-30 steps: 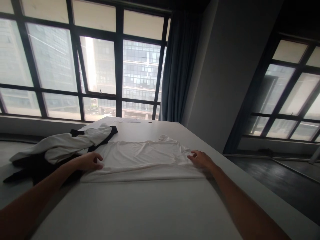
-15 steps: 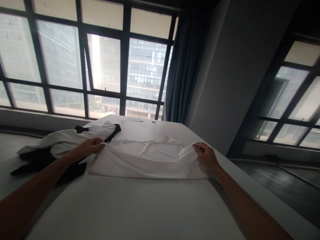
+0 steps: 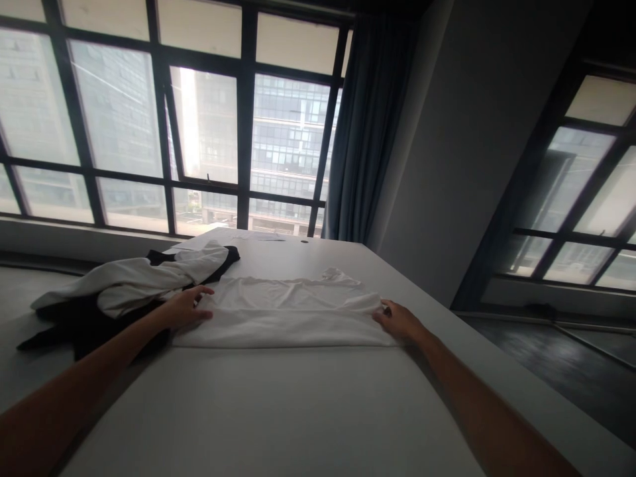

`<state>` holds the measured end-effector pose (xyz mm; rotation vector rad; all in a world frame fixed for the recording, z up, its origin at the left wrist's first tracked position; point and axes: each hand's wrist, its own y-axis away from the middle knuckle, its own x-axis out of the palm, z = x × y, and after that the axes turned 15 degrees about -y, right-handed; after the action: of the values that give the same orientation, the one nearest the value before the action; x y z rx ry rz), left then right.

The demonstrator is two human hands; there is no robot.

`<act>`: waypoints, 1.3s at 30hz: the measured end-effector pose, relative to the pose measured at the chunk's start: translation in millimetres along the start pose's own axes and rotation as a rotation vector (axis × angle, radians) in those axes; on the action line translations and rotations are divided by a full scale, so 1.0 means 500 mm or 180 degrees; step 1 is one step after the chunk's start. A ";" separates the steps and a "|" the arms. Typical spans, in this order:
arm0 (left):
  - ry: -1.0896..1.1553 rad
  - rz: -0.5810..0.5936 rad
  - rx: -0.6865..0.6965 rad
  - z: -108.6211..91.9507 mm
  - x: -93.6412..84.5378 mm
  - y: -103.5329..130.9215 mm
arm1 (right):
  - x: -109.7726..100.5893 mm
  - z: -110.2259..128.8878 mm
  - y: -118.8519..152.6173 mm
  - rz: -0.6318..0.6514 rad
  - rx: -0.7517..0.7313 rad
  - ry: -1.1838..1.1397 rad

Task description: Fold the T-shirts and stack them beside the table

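Note:
A white garment (image 3: pixel 288 324), a shirt by the look of its thin cloth, lies on the table with its near part folded over in a wide flat band. At the band's left end rests my left hand (image 3: pixel 191 308), thumb and fingers apart and touching the cloth. My right hand (image 3: pixel 397 320) is at the opposite end, its thumb and forefinger spread at the cloth's edge. Neither hand pinches the fabric. A small bunched bit of the garment shows at its far right.
Left of the garment, a heap of white and black clothing (image 3: pixel 134 275) lies close beside my left forearm. The white table (image 3: pixel 278 411) reaches toward the windows, with a dark round spot (image 3: pixel 304 241) near its far end. A blue curtain (image 3: pixel 355 146) hangs behind.
The held-up edge of the white garment has come down and now lies flat. Both hands have lowered, moved slightly inward, and loosened from their pinches.

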<state>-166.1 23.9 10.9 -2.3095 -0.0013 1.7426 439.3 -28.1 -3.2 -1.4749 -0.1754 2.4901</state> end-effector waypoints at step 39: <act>-0.0778 -0.0856 0.0320 -0.080 -0.011 0.027 | -0.009 0.175 -0.111 -0.0270 -0.0353 0.0615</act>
<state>-131.8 2.3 23.4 -1.9124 -0.2503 1.8239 372.8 25.8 55.3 -1.7039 -0.3378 2.2886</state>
